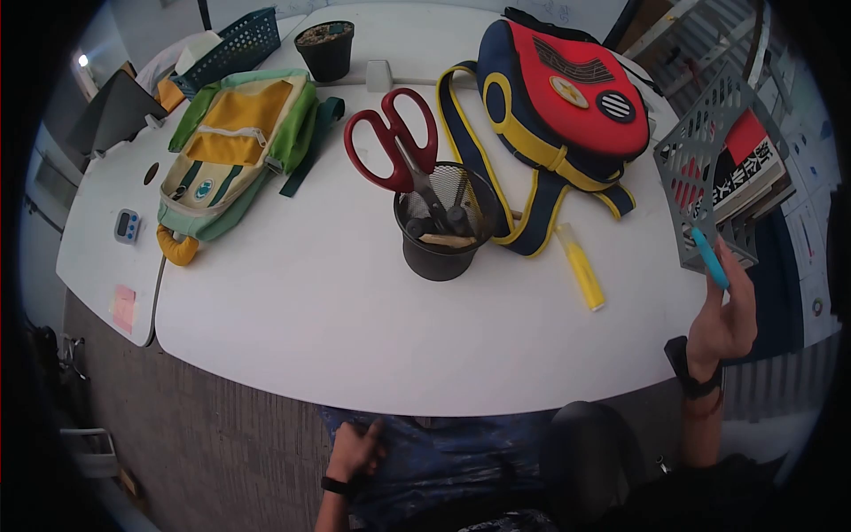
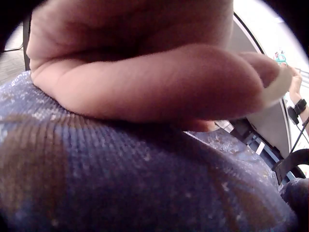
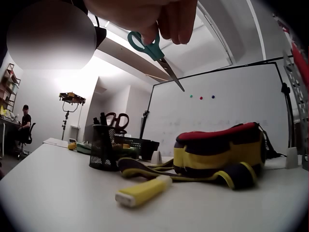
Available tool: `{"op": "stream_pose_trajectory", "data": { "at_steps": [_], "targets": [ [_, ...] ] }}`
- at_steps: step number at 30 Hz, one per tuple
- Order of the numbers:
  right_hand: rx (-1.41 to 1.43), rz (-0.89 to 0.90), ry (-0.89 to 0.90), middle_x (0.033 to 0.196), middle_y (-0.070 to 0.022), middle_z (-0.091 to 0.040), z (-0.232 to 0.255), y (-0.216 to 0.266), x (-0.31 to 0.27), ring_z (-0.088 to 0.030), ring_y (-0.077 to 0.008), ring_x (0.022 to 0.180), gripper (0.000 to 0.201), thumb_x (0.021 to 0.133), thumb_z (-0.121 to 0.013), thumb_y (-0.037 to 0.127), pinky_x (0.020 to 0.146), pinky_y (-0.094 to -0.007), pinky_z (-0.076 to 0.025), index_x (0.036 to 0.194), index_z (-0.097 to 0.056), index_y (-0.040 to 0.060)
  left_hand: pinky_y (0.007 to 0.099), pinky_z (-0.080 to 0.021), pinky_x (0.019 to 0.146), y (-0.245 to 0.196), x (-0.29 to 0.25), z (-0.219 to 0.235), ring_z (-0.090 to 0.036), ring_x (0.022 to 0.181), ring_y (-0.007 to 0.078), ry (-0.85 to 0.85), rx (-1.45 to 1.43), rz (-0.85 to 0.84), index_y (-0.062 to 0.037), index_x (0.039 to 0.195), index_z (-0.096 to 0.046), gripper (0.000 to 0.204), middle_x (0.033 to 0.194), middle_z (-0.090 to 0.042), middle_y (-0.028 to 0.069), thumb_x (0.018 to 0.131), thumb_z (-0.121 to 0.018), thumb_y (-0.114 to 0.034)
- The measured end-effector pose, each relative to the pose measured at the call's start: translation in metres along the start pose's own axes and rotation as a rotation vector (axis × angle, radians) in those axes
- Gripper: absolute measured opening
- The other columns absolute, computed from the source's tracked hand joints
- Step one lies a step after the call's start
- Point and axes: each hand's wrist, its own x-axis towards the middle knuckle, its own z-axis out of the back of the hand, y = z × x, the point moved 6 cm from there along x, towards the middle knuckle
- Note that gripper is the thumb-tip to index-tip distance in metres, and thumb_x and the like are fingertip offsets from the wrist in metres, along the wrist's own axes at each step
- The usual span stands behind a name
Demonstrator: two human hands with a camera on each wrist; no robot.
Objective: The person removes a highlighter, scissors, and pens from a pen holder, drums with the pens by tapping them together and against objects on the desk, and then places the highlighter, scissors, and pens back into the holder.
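My right hand (image 1: pixel 725 312) is raised at the table's right side and grips teal-handled scissors (image 3: pixel 148 48). In the right wrist view their blades point down and away, apart from the tabletop. From the head view only the teal handle (image 1: pixel 709 257) shows, overlapping the lower end of a grey perforated basket (image 1: pixel 700 160) with books (image 1: pixel 749 177) in it. My left hand (image 1: pixel 356 448) rests on the patterned cloth over my lap, fingers loosely curled and holding nothing. Nearest the right hand on the table lies a yellow tube with a clear cap (image 1: pixel 582 270).
A black mesh pen cup (image 1: pixel 434 262) holds red-handled scissors (image 1: pixel 390 142) and pens. Behind it are a red and navy bag (image 1: pixel 567 97) with straps trailing, a green and yellow backpack (image 1: pixel 235 142), a potted plant (image 1: pixel 326 58) and a teal basket (image 1: pixel 235 53). A small timer (image 1: pixel 127 226) lies left.
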Motion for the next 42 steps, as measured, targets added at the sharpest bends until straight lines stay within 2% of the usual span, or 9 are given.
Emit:
{"op": "stream_pose_trajectory", "data": {
  "at_steps": [3,6,10,21,29,31,33,37,42],
  "targets": [
    [-0.094,-0.051,0.063,0.121,-0.0224,-0.066,0.005,-0.009,-0.027,-0.067,-0.0347,0.11,0.033,0.081,-0.069,-0.011,0.094,-0.0406,-0.056,0.113,-0.066,-0.0027,0.0321,-0.049,0.04,-0.001,-0.003,0.0,-0.058,0.037,0.0189,-0.004,0.022,0.013,0.0067,0.063,-0.067,0.059,0.048,-0.059,0.0114,0.099,-0.058,-0.039],
    [0.048,-0.358,0.591,0.132,-0.0191,-0.062,-0.04,-0.002,-0.043,-0.057,-0.0323,0.126,0.03,0.079,-0.071,-0.008,0.107,-0.0393,-0.044,0.108,-0.072,-0.0003,0.0321,-0.049,0.039,-0.001,0.0,0.001,-0.058,0.037,0.0195,-0.003,0.033,0.008,0.0068,0.062,-0.067,0.059,0.048,-0.058,0.0115,0.099,-0.057,-0.039],
    [0.064,-0.469,0.593,0.131,-0.0198,-0.062,-0.035,-0.012,-0.049,-0.054,-0.0322,0.13,0.027,0.083,-0.067,-0.006,0.11,-0.0385,-0.041,0.109,-0.071,-0.0015,0.0315,-0.05,0.039,-0.003,-0.002,-0.004,-0.059,0.038,0.02,-0.013,0.048,0.007,0.0062,0.063,-0.068,0.061,0.047,-0.058,0.0116,0.099,-0.056,-0.041],
    [0.541,-0.583,0.729,0.099,-0.0115,-0.068,-0.08,0.026,0.006,-0.065,-0.019,0.081,0.035,0.081,-0.073,0.002,0.068,-0.027,-0.049,0.115,-0.066,0.0007,0.0315,-0.049,0.038,0.003,0.01,-0.009,-0.059,0.039,0.0188,-0.016,0.081,-0.018,0.0055,0.064,-0.068,0.063,0.049,-0.059,0.0111,0.099,-0.056,-0.046],
    [0.672,-0.096,0.499,0.101,-0.013,-0.066,-0.171,0.102,0.092,-0.063,-0.0276,0.076,0.035,0.085,-0.072,0.016,0.067,-0.0353,-0.049,0.113,-0.063,-0.001,0.0301,-0.045,0.034,-0.004,0.006,-0.013,-0.054,0.036,0.0171,-0.047,0.014,-0.047,0.0032,0.064,-0.067,0.063,0.048,-0.056,0.0079,0.098,-0.057,-0.049],
    [0.668,-0.164,0.679,0.095,-0.0092,-0.069,-0.188,0.101,0.098,-0.06,-0.0129,0.068,0.033,0.089,-0.07,0.017,0.06,-0.0267,-0.047,0.118,-0.063,0.0013,0.0312,-0.048,0.037,-0.003,0.006,-0.012,-0.057,0.038,0.0174,-0.033,0.034,-0.033,0.0047,0.066,-0.069,0.065,0.048,-0.057,0.0101,0.097,-0.057,-0.05],
    [0.845,-0.418,0.324,0.099,-0.0105,-0.071,-0.16,0.078,0.113,-0.062,-0.0123,0.069,0.028,0.097,-0.061,0.016,0.061,-0.0251,-0.049,0.121,-0.06,0.0013,0.0309,-0.048,0.038,-0.003,0.002,-0.008,-0.057,0.038,0.0178,-0.023,0.029,-0.021,0.0045,0.065,-0.069,0.065,0.047,-0.057,0.0097,0.097,-0.056,-0.051],
    [0.65,-0.202,-0.126,0.118,-0.0229,-0.065,-0.058,0.036,0.122,-0.069,-0.0192,0.092,0.027,0.105,-0.045,0.014,0.071,-0.0266,-0.056,0.12,-0.056,-0.0053,0.0302,-0.046,0.037,0.009,0.007,-0.003,-0.057,0.037,0.0183,-0.006,-0.023,-0.035,0.0041,0.064,-0.069,0.064,0.046,-0.056,0.0094,0.097,-0.057,-0.049],
    [0.369,-0.013,-0.043,0.126,-0.0329,-0.057,-0.021,0.047,0.043,-0.065,-0.0373,0.111,0.03,0.095,-0.052,-0.002,0.091,-0.0419,-0.057,0.124,-0.052,-0.0086,0.0303,-0.045,0.036,0.011,0.006,0.002,-0.056,0.036,0.0184,-0.003,-0.011,0.01,0.0045,0.064,-0.069,0.063,0.045,-0.055,0.0092,0.098,-0.057,-0.047]
  ]
}}
